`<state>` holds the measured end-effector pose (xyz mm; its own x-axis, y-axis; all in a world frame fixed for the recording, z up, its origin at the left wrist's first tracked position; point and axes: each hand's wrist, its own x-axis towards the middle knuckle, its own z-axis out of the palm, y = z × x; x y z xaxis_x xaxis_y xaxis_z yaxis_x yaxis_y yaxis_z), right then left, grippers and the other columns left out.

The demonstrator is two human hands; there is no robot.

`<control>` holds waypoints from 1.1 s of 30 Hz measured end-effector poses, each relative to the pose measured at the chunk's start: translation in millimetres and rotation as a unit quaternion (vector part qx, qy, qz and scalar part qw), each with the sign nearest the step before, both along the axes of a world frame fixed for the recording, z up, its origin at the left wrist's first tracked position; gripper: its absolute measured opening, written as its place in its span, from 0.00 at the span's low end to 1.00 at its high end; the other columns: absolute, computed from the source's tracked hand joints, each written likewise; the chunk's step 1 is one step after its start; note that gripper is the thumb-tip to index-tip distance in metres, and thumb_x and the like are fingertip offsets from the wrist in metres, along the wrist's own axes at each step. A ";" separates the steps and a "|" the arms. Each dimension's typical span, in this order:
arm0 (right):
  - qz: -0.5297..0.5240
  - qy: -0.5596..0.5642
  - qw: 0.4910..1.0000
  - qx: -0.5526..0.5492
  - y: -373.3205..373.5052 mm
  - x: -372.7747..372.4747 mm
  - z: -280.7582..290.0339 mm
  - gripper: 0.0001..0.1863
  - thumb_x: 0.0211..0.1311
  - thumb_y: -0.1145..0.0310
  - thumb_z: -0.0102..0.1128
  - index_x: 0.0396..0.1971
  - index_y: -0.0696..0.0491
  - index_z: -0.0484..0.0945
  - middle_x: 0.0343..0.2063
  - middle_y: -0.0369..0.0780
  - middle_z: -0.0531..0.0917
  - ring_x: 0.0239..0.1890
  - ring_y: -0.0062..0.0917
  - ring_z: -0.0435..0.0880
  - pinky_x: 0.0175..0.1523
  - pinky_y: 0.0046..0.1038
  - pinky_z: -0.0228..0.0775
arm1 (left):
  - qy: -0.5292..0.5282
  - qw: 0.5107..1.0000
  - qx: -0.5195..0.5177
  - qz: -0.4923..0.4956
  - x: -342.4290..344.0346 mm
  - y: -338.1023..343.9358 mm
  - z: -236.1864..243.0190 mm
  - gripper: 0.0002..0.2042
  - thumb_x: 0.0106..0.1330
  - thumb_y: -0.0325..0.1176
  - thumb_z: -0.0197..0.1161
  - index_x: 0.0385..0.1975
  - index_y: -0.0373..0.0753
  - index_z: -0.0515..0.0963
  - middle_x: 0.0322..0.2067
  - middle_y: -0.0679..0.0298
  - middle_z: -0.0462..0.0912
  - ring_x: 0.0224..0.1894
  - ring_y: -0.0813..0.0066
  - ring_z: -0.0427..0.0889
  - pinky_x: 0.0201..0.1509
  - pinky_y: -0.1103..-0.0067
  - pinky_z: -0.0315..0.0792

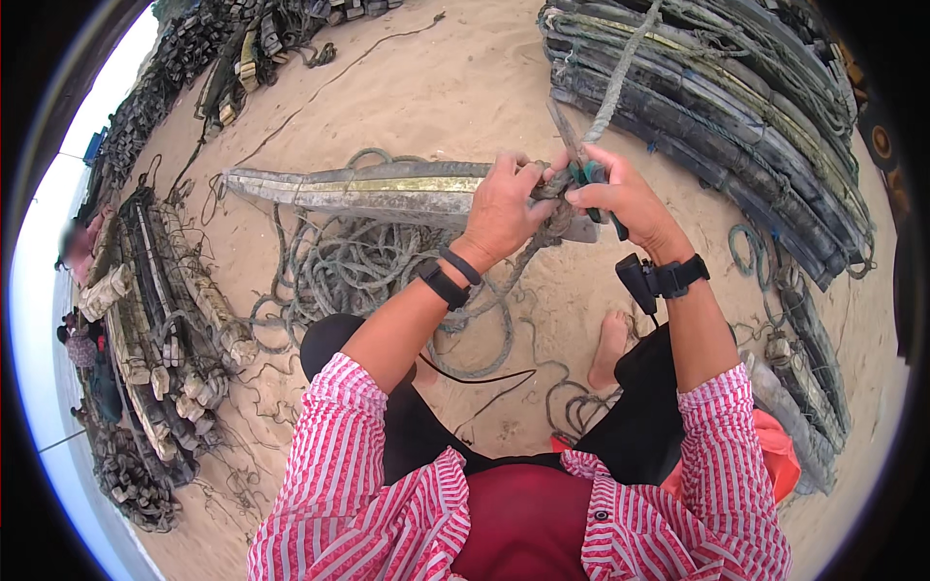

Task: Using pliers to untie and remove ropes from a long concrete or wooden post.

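Note:
My left hand (504, 208) grips a thick grey rope (608, 92) at a knotted bunch just above a long flat weathered plank (368, 187) lying on the sand. My right hand (625, 194) holds green-handled scissors (573, 153), blades pointing up against the rope where it rises toward the stacked gear at top right. The two hands touch at the rope. A black device is strapped to my right wrist, and dark bands circle my left wrist.
Coils of grey rope (358, 266) lie on the sand under the plank. Stacks of dark net frames and floats sit at top right (736, 107) and along the left (165, 320). My bare foot (610, 347) rests on sand. People sit at far left (82, 344).

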<state>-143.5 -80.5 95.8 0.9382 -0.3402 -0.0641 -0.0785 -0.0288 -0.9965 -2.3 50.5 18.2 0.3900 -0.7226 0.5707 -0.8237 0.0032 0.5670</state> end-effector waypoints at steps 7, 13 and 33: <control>-0.093 -0.046 0.995 0.002 0.6 -9.9 -4.0 0.26 0.52 0.68 0.66 0.53 0.55 0.76 0.30 0.33 0.80 0.27 0.14 0.74 0.34 0.18 0.66 | 0.137 0.989 0.008 -0.050 -3.7 -11.0 6.0 0.15 0.57 0.31 0.70 0.41 0.32 0.77 0.39 0.56 0.80 0.39 0.66 0.81 0.44 0.74 0.75; -0.158 -0.039 0.982 -0.097 -15.8 -19.7 -6.8 0.24 0.55 0.69 0.65 0.53 0.54 0.75 0.32 0.36 0.82 0.26 0.15 0.74 0.31 0.21 0.68 | 0.522 0.842 -0.041 -0.126 -3.9 -7.5 8.9 0.09 0.65 0.30 0.65 0.39 0.31 0.78 0.33 0.65 0.83 0.33 0.83 0.78 0.40 0.83 0.74; -0.290 -0.075 0.943 0.143 -62.2 14.8 -29.3 0.14 0.59 0.71 0.64 0.44 0.56 0.77 0.33 0.38 0.83 0.31 0.19 0.80 0.36 0.22 0.73 | 0.309 0.916 0.188 -0.175 -24.4 22.9 -25.2 0.12 0.64 0.30 0.64 0.44 0.32 0.77 0.30 0.68 0.78 0.34 0.83 0.75 0.39 0.81 0.72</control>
